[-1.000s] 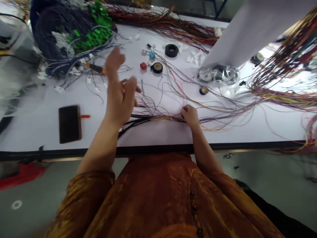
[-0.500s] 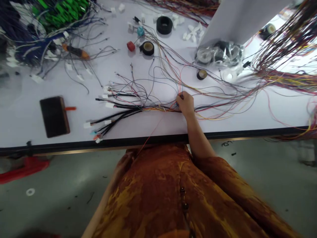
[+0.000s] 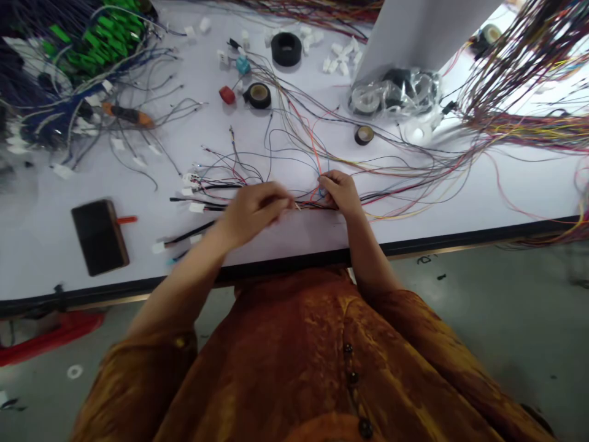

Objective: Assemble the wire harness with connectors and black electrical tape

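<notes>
A wire harness lies along the front of the table, its black-sleeved branches fanning out to the left. My right hand is closed on wires of the harness, where orange and blue strands come up at its fingertips. Over the left part of the harness is my left hand, slightly blurred, its thumb and fingers pinched together. A thin pale wire end shows at those fingertips. White connectors on the branches lie left of this hand, and its forearm hides some branches.
A phone lies at the left, near an orange-handled tool. Black tape rolls and a bag of tape rolls stand farther back. Loose wires spread at the right. The table's black edge runs before me.
My left hand has risen from below the table edge, where it held a thin orange-red wire, to over the harness. My right hand stays at about the same place on the wires.
</notes>
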`<state>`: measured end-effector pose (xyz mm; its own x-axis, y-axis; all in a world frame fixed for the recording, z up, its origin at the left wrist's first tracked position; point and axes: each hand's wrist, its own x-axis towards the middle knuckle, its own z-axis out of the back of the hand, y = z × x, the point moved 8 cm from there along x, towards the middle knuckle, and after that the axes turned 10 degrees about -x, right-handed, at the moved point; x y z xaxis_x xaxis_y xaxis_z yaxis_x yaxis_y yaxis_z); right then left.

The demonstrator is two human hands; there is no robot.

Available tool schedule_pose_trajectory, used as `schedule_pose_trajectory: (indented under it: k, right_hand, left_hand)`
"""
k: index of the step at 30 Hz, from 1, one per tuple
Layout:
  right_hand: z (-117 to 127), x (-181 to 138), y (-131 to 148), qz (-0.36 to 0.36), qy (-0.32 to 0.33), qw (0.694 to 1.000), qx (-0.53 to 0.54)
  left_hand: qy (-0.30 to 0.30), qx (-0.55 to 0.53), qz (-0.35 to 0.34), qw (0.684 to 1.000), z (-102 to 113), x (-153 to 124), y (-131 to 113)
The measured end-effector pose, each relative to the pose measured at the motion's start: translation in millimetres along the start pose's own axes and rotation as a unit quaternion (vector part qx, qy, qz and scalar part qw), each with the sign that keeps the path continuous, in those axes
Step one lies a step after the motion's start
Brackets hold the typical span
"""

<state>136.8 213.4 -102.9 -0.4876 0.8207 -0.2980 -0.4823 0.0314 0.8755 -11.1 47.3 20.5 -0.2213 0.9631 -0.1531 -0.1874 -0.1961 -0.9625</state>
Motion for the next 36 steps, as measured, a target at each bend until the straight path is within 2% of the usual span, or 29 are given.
schedule_pose_trajectory:
  k: [2,3,4,6,9,16,21,24,26,28,30,32,34,36]
  right_hand:
    - [0,1,-2,0.013,0.008,1.0,-0.002]
    - [-1,2,-3,0.017,0.012,1.0,-0.003]
    - [-1,3,-5,0.019,0.015,1.0,-0.002]
    - [-1,5,-7,0.02,0.022,1.0,-0.002]
    - [-2,5,-8,0.017,0.029,0.999,-0.015]
    - [-1,2,-3,0.01,0.031,0.999,-0.005]
    - [-4,0,-3,-0.008,0.059,0.998,0.008]
    - [-4,0,-2,0.005,0.05,0.999,0.003]
    - [-3,1,-2,0.016,0.038,0.999,0.004]
    - [-4,1,-3,0.025,0.027,0.999,0.005]
    - [-4,2,-3,0.041,0.013,0.999,-0.005]
    - [-3,2,-2,0.065,-0.003,0.998,-0.025]
    - [-1,2,0,0.095,-0.023,0.994,-0.045]
    - [1,2,0,0.12,-0.048,0.989,-0.069]
  left_hand:
    - [0.007,-0.014,0.015,1.0,-35,61,26]
    - [-0.002,-0.011,0.034,0.999,-47,82,42]
    - [0.01,-0.012,0.062,0.998,-58,97,58]
    - [0.026,-0.024,0.118,0.992,-70,109,82]
    - [0.033,-0.045,0.152,0.987,-72,106,92]
    - [0.046,-0.028,0.12,0.991,-72,104,93]
    - [-0.027,-0.044,0.052,0.997,-67,105,95]
    - [-0.08,-0.061,0.014,0.995,-64,104,91]
    - [-0.12,-0.072,0.009,0.99,-61,102,87]
    - [-0.148,-0.122,0.04,0.981,-59,101,89]
    - [-0.137,-0.197,0.094,0.966,-64,102,95]
    - [-0.098,-0.245,0.119,0.957,-72,106,98]
    - [-0.074,-0.251,0.101,0.96,-77,111,96]
    - [-0.08,-0.248,0.085,0.962,-77,113,96]
